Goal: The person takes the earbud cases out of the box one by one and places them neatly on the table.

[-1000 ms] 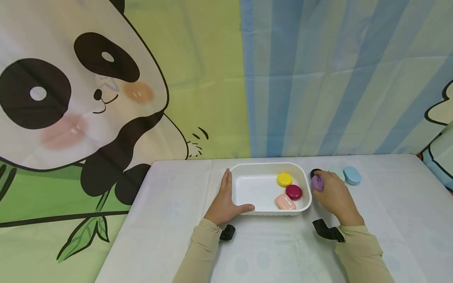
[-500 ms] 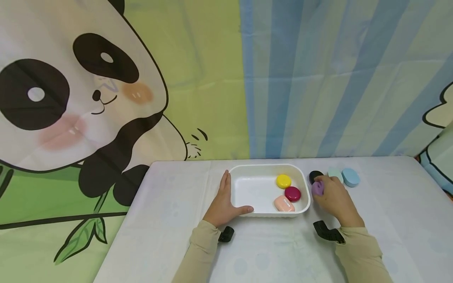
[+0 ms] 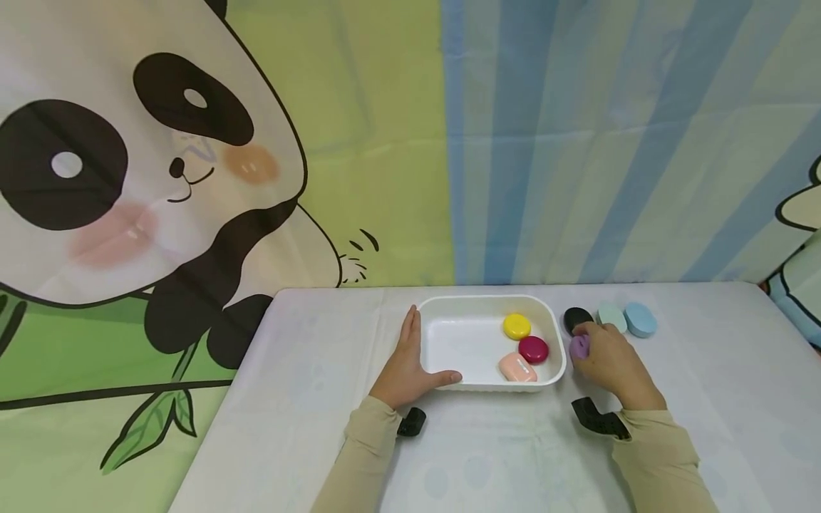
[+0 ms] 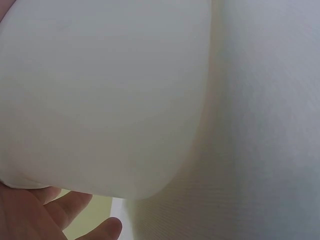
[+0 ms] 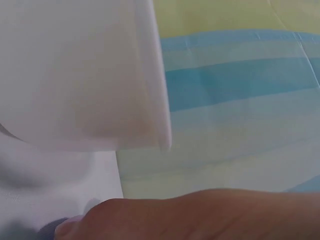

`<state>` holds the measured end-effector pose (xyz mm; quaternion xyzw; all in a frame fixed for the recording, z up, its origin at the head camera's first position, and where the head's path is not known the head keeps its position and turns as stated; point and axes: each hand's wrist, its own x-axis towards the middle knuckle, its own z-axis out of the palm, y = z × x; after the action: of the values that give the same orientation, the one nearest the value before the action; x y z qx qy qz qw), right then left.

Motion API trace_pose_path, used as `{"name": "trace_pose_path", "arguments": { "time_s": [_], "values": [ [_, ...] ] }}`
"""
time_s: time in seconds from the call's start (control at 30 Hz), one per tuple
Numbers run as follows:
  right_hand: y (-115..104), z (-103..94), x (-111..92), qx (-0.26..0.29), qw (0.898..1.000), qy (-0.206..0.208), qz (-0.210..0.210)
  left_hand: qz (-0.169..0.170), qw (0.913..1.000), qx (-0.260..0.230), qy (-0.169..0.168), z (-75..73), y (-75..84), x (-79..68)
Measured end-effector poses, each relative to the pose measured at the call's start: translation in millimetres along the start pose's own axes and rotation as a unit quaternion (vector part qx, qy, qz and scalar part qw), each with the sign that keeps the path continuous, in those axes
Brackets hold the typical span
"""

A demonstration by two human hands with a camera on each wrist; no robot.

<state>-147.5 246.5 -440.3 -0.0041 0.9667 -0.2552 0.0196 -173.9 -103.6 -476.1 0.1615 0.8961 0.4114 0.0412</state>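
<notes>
Our left hand (image 3: 405, 370) touches the white tray (image 3: 455, 345), which holds a yellow disc (image 3: 516, 326), crimson disc (image 3: 534, 350) and peach block (image 3: 517, 368); our right hand (image 3: 611, 362) pinches a purple piece (image 3: 580, 347) near a black disc (image 3: 577, 318).

Khaki left sleeve (image 3: 362, 452), khaki right sleeve (image 3: 661, 456); both plain, creased. Black left wrist mount (image 3: 412, 422); black right wrist mount (image 3: 599, 419) bent, apparently perforated.
</notes>
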Motion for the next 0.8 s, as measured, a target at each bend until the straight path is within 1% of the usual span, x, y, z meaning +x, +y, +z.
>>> {"name": "trace_pose_path", "arguments": {
  "time_s": [0.37, 0.6, 0.7, 0.8],
  "values": [
    [4, 1.0, 0, -0.009, 1.0, -0.016, 0.0, 0.007, 1.0, 0.001, 0.001, 1.7, -0.8, 1.9],
    [-1, -10.8, -2, -0.007, 0.999, -0.03, 0.024, -0.001, 1.0, -0.004, 0.004, 1.3, 0.6, 1.2],
    [-4, -16.2, -6, -0.002, 0.999, -0.022, 0.022, -0.008, 1.0, -0.002, 0.001, 2.2, 0.1, 0.9],
    [-10, -20.1, -9, 0.003, 1.0, -0.008, 0.01, -0.013, 0.9999, -0.001, -0.002, 2.3, 0.0, 1.9]
  ]
}}
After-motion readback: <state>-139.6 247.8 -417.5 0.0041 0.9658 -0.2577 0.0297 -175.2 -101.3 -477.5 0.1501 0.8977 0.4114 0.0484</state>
